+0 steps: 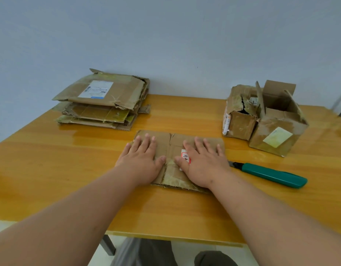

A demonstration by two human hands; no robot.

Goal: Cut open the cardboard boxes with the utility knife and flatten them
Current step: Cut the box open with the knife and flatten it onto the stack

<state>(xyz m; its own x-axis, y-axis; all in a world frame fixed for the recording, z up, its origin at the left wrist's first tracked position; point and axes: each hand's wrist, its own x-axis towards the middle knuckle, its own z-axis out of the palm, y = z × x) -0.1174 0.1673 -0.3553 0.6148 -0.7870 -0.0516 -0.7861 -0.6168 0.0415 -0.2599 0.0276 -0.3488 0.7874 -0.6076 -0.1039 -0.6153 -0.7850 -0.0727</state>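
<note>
Near the tabletop's front edge, left hand and right hand, fingers straight, pressed the flattened box; stacking it looked next.

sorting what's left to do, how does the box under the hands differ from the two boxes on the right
The box under the hands lies pressed flat on the table; the two boxes on the right stand upright, still box-shaped. The flat one sits at the centre, pinned by both palms; the standing pair are untouched, flaps open. All are worn brown cardboard with tape.
</note>
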